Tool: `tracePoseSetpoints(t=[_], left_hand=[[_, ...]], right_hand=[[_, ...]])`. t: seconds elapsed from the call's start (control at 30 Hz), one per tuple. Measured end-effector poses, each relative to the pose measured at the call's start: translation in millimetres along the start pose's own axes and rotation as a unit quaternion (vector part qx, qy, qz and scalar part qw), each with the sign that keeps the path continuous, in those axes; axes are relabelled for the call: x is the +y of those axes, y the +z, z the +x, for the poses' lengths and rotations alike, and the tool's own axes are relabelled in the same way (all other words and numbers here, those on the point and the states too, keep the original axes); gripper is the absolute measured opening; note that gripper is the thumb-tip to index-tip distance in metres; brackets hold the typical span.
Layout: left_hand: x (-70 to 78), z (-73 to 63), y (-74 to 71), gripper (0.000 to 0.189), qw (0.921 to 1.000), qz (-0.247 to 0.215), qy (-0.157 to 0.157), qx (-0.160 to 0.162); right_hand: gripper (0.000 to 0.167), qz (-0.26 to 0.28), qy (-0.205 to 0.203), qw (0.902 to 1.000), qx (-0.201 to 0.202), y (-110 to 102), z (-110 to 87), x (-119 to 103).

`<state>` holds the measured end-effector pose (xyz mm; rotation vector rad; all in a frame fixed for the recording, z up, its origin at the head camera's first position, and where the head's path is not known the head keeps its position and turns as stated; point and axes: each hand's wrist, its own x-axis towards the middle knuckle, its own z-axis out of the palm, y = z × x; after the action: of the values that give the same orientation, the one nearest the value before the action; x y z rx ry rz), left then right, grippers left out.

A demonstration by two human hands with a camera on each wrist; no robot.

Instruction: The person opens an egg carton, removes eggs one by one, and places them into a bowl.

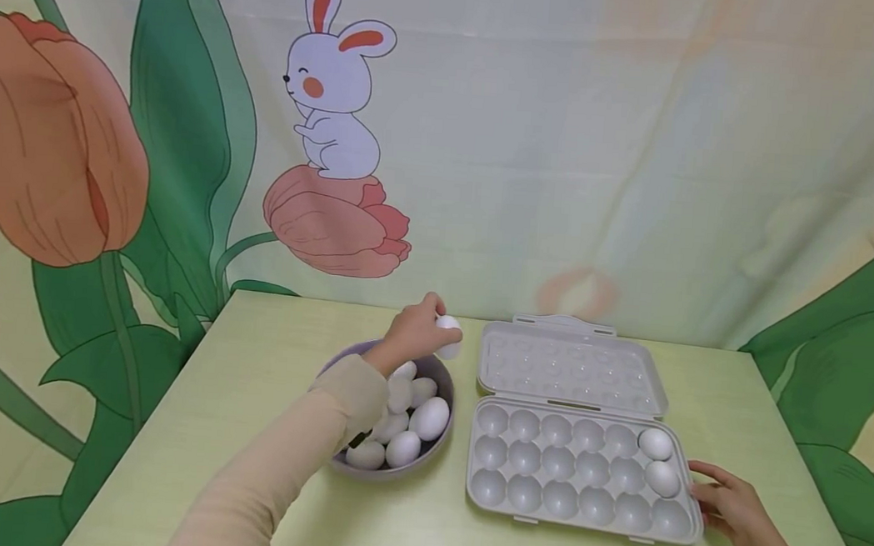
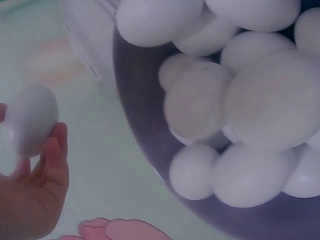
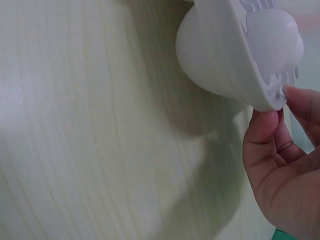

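Observation:
My left hand (image 1: 414, 332) holds a white egg (image 1: 448, 338) between thumb and fingers, raised beyond the far right rim of a grey-purple bowl (image 1: 447, 382). In the left wrist view the egg (image 2: 33, 120) sits upright in the fingers. Several more white eggs (image 1: 429, 419) are piled inside the bowl, partly hidden by my forearm. My right hand (image 1: 740, 510) pinches the right end of a grey egg tray (image 1: 579, 526), thumb above and fingers below its rim in the right wrist view. Two eggs (image 1: 662, 479) occupy the back and middle cups of the tray's rightmost column.
The tray's hinged lid (image 1: 572, 369) lies folded back behind it, dimpled inside and facing up. Everything stands on a light wood-grain table (image 1: 251, 362). Right behind the table hangs a cloth (image 1: 488, 168) printed with a rabbit and tulips.

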<state>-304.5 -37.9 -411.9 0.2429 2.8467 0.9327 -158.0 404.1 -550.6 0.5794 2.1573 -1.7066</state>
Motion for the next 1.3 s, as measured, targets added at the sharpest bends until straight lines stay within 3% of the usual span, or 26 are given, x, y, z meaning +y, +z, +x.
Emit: tracePoseSetpoints(t=[0.2, 0.4, 0.8, 1.07, 1.3], left_hand=[[-22.3, -1.1, 1.0, 0.037, 0.9981, -0.002, -0.058, 0.022], [-35.9, -3.3, 7.8, 0.036, 0.996, -0.004, -0.086, 0.024], [-48.1, -5.9, 20.6, 0.036, 0.9944, -0.006, -0.104, 0.019], [-49.1, -7.1, 28.2, 0.032, 0.9957, 0.035, -0.078, 0.036], [-45.9, -8.1, 29.7, 0.031, 0.9948, 0.042, -0.082, 0.042]], right_hand=[[0.031, 0.001, -0.004, 1.0, 0.0, 0.2, 0.7, 0.4], [0.029, 0.002, -0.002, 1.0, 0.005, 0.8, 0.3, 0.7], [0.026, -0.009, 0.001, 0.9999, 0.008, 0.8, -1.8, -2.2], [0.027, -0.005, 0.004, 0.9999, 0.01, 0.4, -1.3, -2.0], [0.027, -0.005, 0.006, 0.9999, 0.011, -0.3, 0.0, -1.6]])
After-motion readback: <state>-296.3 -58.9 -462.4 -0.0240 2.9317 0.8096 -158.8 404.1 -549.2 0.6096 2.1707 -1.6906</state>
